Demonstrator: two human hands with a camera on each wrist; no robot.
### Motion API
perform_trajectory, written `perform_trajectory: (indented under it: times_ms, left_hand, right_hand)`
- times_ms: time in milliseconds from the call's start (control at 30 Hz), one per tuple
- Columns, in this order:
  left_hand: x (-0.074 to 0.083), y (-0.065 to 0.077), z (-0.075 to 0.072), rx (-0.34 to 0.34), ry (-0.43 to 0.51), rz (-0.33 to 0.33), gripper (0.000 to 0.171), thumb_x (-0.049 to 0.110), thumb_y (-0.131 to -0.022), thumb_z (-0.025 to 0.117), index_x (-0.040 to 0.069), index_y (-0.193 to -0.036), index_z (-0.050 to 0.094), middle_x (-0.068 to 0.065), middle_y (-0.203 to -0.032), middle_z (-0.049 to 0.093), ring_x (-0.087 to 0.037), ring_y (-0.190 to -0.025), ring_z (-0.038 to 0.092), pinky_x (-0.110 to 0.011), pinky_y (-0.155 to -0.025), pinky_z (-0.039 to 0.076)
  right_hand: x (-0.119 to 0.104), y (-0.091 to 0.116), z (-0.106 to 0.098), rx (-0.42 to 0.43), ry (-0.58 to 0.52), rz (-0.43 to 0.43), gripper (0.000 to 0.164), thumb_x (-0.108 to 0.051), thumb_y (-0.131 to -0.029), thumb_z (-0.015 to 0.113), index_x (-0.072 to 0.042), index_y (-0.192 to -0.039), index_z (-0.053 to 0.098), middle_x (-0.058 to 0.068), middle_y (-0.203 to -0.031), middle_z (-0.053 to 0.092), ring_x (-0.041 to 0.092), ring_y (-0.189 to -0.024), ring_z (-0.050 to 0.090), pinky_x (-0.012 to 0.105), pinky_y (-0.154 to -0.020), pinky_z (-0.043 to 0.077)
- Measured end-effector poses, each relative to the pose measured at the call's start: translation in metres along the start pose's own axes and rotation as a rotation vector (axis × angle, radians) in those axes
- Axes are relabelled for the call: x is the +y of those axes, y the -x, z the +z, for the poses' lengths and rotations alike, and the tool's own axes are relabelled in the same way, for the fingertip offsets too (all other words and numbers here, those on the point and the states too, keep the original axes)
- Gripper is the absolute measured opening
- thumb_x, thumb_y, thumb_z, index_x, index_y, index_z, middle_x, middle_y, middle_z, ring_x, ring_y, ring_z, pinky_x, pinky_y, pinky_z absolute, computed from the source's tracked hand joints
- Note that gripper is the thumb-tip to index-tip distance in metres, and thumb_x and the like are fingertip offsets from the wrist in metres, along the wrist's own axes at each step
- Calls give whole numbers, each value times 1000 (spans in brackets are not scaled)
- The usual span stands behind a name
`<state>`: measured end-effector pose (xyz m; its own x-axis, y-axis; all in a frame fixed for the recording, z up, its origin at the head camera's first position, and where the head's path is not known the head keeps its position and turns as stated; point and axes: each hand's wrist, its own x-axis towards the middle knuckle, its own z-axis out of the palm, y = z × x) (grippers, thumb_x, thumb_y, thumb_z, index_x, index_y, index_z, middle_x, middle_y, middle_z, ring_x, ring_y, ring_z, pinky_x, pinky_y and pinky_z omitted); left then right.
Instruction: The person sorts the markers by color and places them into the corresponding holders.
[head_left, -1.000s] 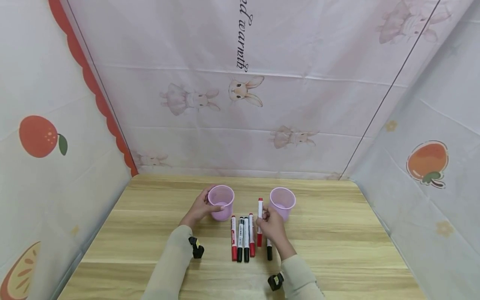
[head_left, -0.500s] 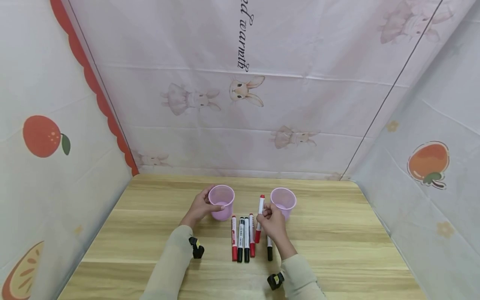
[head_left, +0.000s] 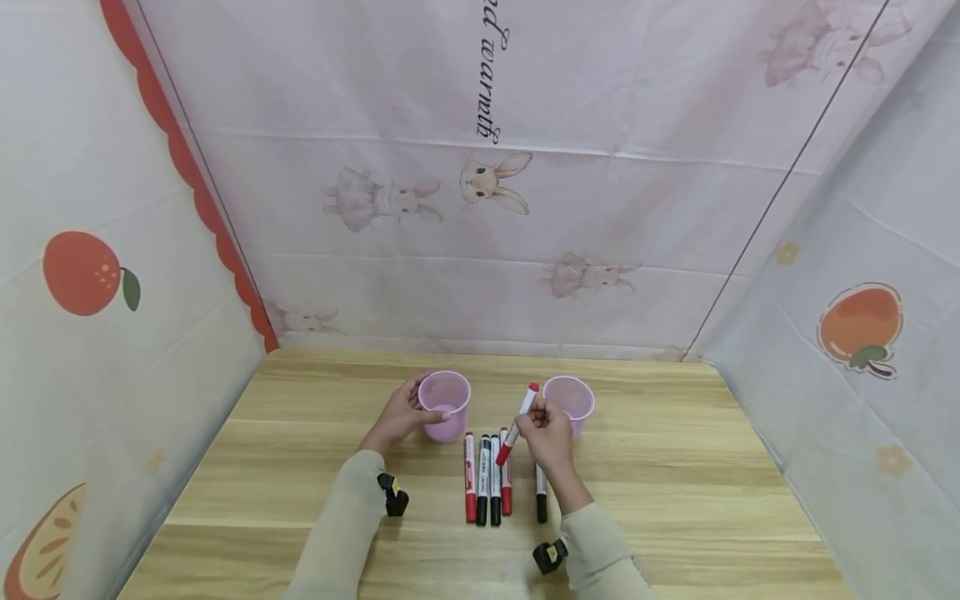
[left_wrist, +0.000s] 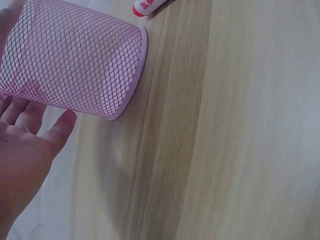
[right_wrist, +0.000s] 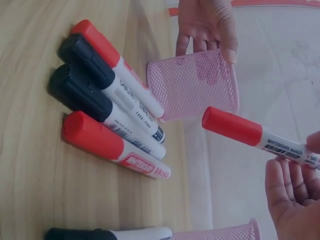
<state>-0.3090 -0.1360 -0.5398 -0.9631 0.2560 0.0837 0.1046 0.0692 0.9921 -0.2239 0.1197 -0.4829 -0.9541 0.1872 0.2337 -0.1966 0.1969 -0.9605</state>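
Sleeves: two pale sleeves (head_left: 330, 533) come in from the near edge of the surface (head_left: 675, 467).
Row of markers (head_left: 486, 479): the landmark; four red and black capped markers lie side by side on the wood, touching.
Lone black marker (head_left: 540, 493): just right of the row, partly hidden under the right wrist.
Right hand (head_left: 550, 433): above the far end of the row, fingers pinched on a red marker.
Red marker (head_left: 517, 423): lifted clear of the row, tilted, its far end up towards the right cup.
Left hand (head_left: 397, 417): left of the row's far end, fingers curled round the left cup's side; how firmly is hard to tell.
Left cup (head_left: 444, 405): pink mesh, upright, just beyond the row to the left.
Right cup (head_left: 572, 402): pink mesh, upright, beyond the row to the right.
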Motion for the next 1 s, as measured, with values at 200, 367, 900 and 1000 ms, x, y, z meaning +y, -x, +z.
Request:
perform_trajectory:
  times_ms: [200, 367, 900, 1000]
  left_hand:
    - [-1, 0, 1, 6, 5, 2, 88, 7, -65, 84, 8, -139, 37, -17, -138, 41, -31, -130, 34, -42, -106, 28]
    - [11, 5, 1, -12, 21, -27, 88, 3, -67, 82, 3, -140, 34, -21, -139, 38, -35, -131, 31, -45, -107, 25]
    - [25, 12, 1, -54, 6, -26, 86, -1, -70, 78, -2, -141, 29, -25, -142, 32, -38, -132, 25, -47, -107, 22]
    - [25, 12, 2, -49, -23, -24, 86, -1, -69, 79, -3, -141, 30, -25, -141, 34, -39, -131, 27, -47, -106, 24]
  right_hand:
    - [-6, -2, 3, -25, -28, -44, 19, 5, -74, 69, 11, -90, 61, 12, -78, 62, 20, -71, 56, 21, -62, 50]
    - [9, -9, 10, 1, -11, -35, 17, -2, -75, 71, 6, -89, 64, 7, -78, 63, 17, -71, 57, 23, -63, 50]
    - [12, -28, 19, 47, 26, -50, 15, -2, -72, 73, 2, -85, 68, 6, -74, 63, 17, -69, 56, 23, -62, 50]
    - [12, -33, 20, 60, 16, -60, 15, -5, -72, 75, 1, -84, 68, 5, -73, 63, 16, -67, 56, 21, -60, 49]
